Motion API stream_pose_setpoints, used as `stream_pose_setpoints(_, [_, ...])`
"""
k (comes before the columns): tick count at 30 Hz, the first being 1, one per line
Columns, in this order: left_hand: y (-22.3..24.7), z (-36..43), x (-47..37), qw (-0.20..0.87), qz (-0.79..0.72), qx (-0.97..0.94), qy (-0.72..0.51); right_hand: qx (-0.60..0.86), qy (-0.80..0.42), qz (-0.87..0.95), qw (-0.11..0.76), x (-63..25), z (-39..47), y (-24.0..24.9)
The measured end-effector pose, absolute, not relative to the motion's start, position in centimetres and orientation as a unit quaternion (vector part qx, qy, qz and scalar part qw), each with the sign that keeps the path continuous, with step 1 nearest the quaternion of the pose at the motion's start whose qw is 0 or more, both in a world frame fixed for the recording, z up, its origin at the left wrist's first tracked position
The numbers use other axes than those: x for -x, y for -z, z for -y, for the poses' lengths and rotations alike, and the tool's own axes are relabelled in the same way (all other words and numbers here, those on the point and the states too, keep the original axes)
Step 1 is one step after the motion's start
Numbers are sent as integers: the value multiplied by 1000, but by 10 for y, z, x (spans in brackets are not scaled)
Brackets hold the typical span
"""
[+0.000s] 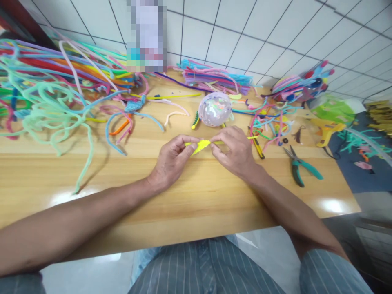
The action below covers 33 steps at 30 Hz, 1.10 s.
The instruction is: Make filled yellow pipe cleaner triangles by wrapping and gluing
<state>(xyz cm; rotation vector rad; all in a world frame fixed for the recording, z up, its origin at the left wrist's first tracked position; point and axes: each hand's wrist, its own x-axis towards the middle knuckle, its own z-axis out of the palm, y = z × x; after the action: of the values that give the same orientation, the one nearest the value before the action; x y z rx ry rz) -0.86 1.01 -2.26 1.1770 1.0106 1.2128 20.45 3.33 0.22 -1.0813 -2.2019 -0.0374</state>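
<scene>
A small bright yellow piece (201, 146) with a jagged edge is held between my two hands above the wooden table. My left hand (175, 158) pinches its left end between thumb and fingers. The fingertips of my right hand (232, 150) close on its right end, where a thin yellow stem (252, 137) runs behind the hand and sticks out on the right. Beyond my hands stands a clear round bowl (214, 109) with small colourful bits in it.
Fuzzy coloured stems (73, 102) pile up on the table (122, 212) at left, with more bundles (214, 77) along the tiled wall. Pliers (298, 165), a yellow cutter (259, 148) and a yellow glue gun (327, 131) lie at right.
</scene>
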Motion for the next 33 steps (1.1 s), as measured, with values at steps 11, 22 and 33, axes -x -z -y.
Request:
stream_pose_setpoints(11, [22,-5,12,479,-409,-572,-526,407,31,842,353,-201,-29,-7])
stream_pose_setpoints(22, [21,0,16,406,-392,-644,-516,387,14,826,411,-195,-22,-9])
stream_pose_setpoints(33, [6,-10,22,191,-305,-744,-563,379,5,810,448,-183,-25,-32])
